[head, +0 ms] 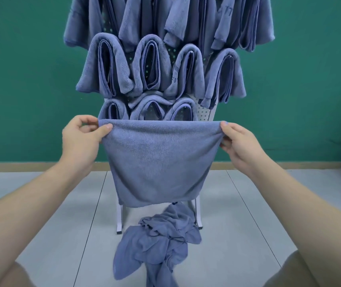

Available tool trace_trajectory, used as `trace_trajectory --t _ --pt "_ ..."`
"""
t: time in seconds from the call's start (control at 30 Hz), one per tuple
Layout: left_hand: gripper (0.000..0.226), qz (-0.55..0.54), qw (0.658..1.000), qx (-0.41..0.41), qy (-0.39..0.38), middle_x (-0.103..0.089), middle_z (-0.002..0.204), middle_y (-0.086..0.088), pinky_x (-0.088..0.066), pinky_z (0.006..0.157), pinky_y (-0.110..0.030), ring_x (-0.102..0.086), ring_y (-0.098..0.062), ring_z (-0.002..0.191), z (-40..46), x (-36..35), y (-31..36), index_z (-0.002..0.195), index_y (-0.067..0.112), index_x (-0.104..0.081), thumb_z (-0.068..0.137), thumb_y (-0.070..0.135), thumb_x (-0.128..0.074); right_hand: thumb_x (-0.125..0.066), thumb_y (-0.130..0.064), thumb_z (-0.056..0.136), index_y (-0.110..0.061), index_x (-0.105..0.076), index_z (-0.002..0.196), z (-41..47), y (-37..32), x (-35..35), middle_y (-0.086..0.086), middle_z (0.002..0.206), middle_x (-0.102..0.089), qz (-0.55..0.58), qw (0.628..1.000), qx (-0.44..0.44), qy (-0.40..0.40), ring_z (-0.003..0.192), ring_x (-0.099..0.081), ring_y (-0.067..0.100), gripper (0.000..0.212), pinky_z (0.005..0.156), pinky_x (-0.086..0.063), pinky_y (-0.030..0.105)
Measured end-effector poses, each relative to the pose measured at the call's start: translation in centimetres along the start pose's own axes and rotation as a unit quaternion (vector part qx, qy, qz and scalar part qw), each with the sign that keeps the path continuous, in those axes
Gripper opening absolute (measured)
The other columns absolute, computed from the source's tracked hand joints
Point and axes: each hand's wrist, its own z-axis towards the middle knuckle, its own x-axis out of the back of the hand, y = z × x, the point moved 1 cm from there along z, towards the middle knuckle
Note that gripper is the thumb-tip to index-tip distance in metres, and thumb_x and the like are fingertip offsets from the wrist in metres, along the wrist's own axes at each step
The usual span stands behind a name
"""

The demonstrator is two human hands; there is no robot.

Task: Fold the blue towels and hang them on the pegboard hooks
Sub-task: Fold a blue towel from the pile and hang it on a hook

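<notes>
Both grips, L hand point(80, 137) & R hand point(241, 145), pinched on towel point(159, 160) top corners, held in front of pegboard point(204, 112); pile point(161, 241) on floor below.

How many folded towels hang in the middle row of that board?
4 across the middle row: far left, left of centre, right of centre, far right. More hang in the rows above and below, partly cut off or hidden by the towel in the hands.
</notes>
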Motion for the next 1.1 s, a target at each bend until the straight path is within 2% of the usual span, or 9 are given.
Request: trace_trajectory --t 0.1,0.27,0.4,0.53,0.6,0.7,0.8,0.93,1.1 --pt "0.015 0.044 0.994 0.062 -0.081 -0.075 0.097 -0.006 -0.054 0.081 -0.026 -0.067 -0.014 0.083 0.6 0.4 -1.1 0.103 0.015 -0.071 0.092 0.005 -0.075 -0.065 -0.022 0.102 -0.013 -0.073 0.097 0.2 0.6 0.5 0.006 0.100 -0.073 -0.032 0.999 -0.007 0.017 0.090 -0.065 0.019 0.014 0.088 -0.056 0.036" --pt "0.010 0.119 0.970 0.129 -0.166 -0.069 0.089 -0.012 -0.060 0.066 -0.019 -0.065 -0.018 0.077 0.6 1.2 -3.5 0.093 0.001 -0.069 0.099 0.007 -0.065 -0.068 -0.012 0.099 -0.012 -0.072 0.094 0.1 2.0 1.1 0.004 0.089 -0.074 -0.138 0.990 -0.019 -0.016 0.083 -0.066 0.020 0.007 0.079 -0.057 0.038" --pt "0.021 0.126 0.968 0.150 -0.154 -0.062 0.079 -0.011 -0.065 0.068 -0.033 -0.061 -0.021 0.073 0.7 1.3 -4.0 0.083 0.009 -0.057 0.102 0.014 -0.064 -0.076 -0.005 0.091 -0.010 -0.060 0.097 0.4 2.4 1.4 0.010 0.087 -0.071 -0.159 0.986 -0.041 -0.020 0.076 -0.066 0.021 0.018 0.074 -0.058 0.036" --pt "0.026 0.145 0.978 0.111 -0.098 -0.062 0.071 -0.008 -0.061 0.056 -0.022 -0.062 -0.008 0.051 0.6 1.1 -3.5 0.075 0.010 -0.057 0.098 0.011 -0.070 -0.080 -0.006 0.088 -0.002 -0.064 0.113 0.7 2.3 1.4 0.016 0.099 -0.075 -0.180 0.982 -0.056 -0.025 0.082 -0.070 0.025 0.030 0.083 -0.062 0.037" --pt "0.026 0.143 0.981 0.109 -0.078 -0.065 0.076 -0.013 -0.062 0.057 -0.025 -0.064 -0.007 0.050 0.5 1.1 -3.2 0.074 0.008 -0.059 0.093 0.012 -0.075 -0.078 -0.007 0.090 0.005 -0.071 0.101 0.4 2.4 1.3 0.015 0.092 -0.075 -0.191 0.978 -0.078 -0.037 0.078 -0.069 0.023 0.018 0.080 -0.064 0.034" --pt "0.027 0.188 0.977 0.090 -0.047 -0.069 0.081 -0.015 -0.066 0.066 -0.043 -0.070 -0.023 0.062 0.2 0.8 -2.8 0.074 0.003 -0.063 0.086 0.016 -0.083 -0.075 -0.007 0.093 -0.001 -0.067 0.081 -0.4 2.8 0.3 0.009 0.077 -0.068 -0.182 0.976 -0.112 -0.049 0.065 -0.065 0.018 0.016 0.072 -0.065 0.030" --pt "0.027 0.219 0.974 0.056 -0.025 -0.067 0.069 -0.008 -0.065 0.071 -0.053 -0.069 -0.028 0.060 -0.7 0.0 -1.7 0.068 0.009 -0.065 0.082 0.019 -0.086 -0.073 -0.008 0.094 -0.002 -0.067 0.085 -1.7 3.1 -1.9 0.011 0.079 -0.068 -0.159 0.978 -0.123 -0.056 0.063 -0.063 0.017 0.012 0.069 -0.065 0.029" --pt "0.029 0.218 0.975 0.031 -0.034 -0.065 0.061 -0.005 -0.064 0.066 -0.052 -0.063 -0.025 0.059 -2.4 -1.8 -0.6 0.061 0.017 -0.062 0.081 0.019 -0.082 -0.074 -0.009 0.094 0.001 -0.073 0.082 -3.4 2.6 -5.3 0.013 0.075 -0.072 -0.139 0.982 -0.110 -0.070 0.066 -0.067 0.022 0.015 0.063 -0.062 0.029" --pt "0.026 0.243 0.965 0.000 -0.096 -0.069 0.062 -0.009 -0.062 0.067 -0.047 -0.070 -0.037 0.063 -5.1 -4.1 0.0 0.066 0.014 -0.059 0.082 0.018 -0.080 -0.073 -0.011 0.095 0.000 -0.072 0.082 -5.8 2.7 -8.9 0.012 0.072 -0.070 -0.138 0.976 -0.102 -0.134 0.063 -0.067 0.019 0.017 0.060 -0.060 0.026"
